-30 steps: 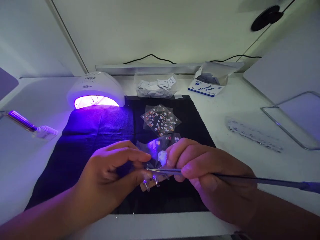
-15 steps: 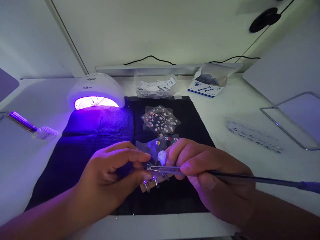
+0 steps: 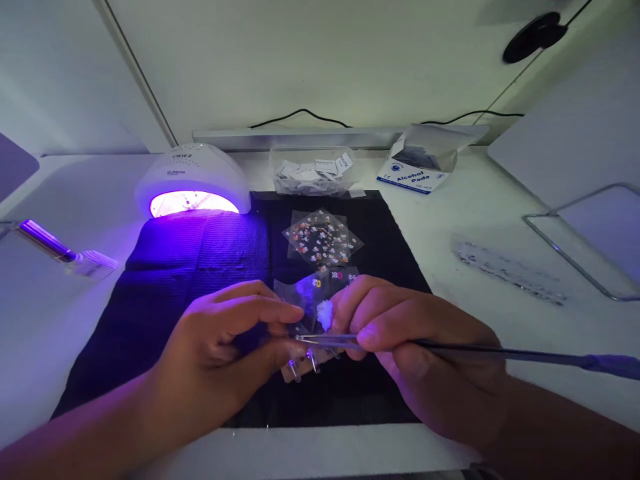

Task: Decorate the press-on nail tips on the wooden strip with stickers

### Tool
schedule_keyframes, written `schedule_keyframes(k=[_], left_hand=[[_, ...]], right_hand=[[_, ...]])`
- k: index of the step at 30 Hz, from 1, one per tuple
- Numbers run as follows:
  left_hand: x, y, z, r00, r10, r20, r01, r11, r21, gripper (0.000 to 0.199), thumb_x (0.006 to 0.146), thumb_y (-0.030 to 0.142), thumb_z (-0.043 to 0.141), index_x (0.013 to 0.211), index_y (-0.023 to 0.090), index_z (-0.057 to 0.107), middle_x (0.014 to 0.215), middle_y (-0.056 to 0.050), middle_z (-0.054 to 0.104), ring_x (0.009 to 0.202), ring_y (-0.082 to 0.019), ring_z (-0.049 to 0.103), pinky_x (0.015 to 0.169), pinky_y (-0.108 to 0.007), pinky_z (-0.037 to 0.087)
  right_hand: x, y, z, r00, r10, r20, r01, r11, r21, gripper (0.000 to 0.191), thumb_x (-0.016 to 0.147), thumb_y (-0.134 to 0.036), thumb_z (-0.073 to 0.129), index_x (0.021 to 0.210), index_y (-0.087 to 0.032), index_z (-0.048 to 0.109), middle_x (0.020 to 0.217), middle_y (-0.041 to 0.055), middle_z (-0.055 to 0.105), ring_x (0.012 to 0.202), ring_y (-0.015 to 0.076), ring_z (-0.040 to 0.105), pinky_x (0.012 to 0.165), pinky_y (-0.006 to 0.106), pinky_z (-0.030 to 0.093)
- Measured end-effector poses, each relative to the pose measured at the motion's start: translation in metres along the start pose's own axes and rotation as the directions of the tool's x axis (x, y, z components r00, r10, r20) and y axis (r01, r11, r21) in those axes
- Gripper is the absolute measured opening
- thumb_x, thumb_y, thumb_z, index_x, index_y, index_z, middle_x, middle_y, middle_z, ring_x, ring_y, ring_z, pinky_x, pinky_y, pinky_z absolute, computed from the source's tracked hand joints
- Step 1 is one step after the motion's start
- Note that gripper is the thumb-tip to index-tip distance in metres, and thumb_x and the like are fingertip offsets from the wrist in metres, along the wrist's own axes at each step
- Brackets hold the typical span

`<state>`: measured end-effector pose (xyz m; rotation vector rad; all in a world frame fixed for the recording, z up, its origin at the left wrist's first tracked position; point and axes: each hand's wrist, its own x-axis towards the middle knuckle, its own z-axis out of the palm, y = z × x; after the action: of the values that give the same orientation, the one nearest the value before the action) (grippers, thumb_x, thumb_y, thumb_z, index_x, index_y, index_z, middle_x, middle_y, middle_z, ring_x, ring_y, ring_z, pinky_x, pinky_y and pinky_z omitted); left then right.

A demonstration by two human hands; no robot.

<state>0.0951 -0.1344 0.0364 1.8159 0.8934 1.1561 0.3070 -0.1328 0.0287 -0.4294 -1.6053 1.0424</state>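
Note:
My left hand (image 3: 225,333) pinches a clear sticker sheet (image 3: 295,291) between thumb and fingers, above a black mat. Small coloured figures show along the sheet's upper edge. My right hand (image 3: 435,347) grips a pair of long dark tweezers (image 3: 530,357), whose tips meet the sheet's lower part beside my left thumb. A fluffy white tuft (image 3: 325,315) is by my right fingertips; whether they hold it I cannot tell. Beneath the hands, clear nail tips (image 3: 313,361) stick out from a light brown strip (image 3: 287,375), partly hidden.
A glowing nail lamp (image 3: 200,173) stands back left on the white table, with a bottle (image 3: 93,263) nearer me. Patterned sticker sheets (image 3: 323,237) lie on the black mat (image 3: 350,400). Behind are a tub of packets (image 3: 313,177) and an alcohol pads box (image 3: 413,177). A metal frame (image 3: 570,257) is right.
Both hands keep nearly the same pose, and the tweezer tips stay at the sheet. The whole view has shifted very slightly.

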Motion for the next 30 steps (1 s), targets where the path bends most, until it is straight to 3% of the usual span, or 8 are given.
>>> schedule_keyframes(k=[22,30], left_hand=[[0.0014,0.0023,0.0001,0.999,-0.052,-0.012,0.052,0.998,-0.032,0.015,0.076,0.008,0.079,0.088,0.016,0.08,0.072,0.002,0.07,0.064,-0.007,0.065,0.059,-0.012,0.052],[-0.001,-0.0009,-0.0003,0.998,-0.063,-0.004,0.063,0.997,-0.04,0.019,0.076,0.011,0.081,0.094,0.018,0.08,0.072,0.003,0.068,0.064,-0.006,0.063,0.059,-0.011,0.052]], right_hand=[[-0.0022,-0.002,0.0017,0.999,0.021,0.026,-0.021,0.999,0.033,0.017,0.094,-0.02,0.06,0.098,-0.017,0.076,0.071,0.0038,0.068,0.073,0.0167,0.066,0.072,0.035,0.057],[-0.0033,-0.0009,0.0025,0.999,-0.005,-0.052,0.008,0.998,0.067,0.019,0.094,-0.022,0.059,0.102,-0.016,0.076,0.07,0.0036,0.064,0.072,0.017,0.064,0.067,0.035,0.056]])
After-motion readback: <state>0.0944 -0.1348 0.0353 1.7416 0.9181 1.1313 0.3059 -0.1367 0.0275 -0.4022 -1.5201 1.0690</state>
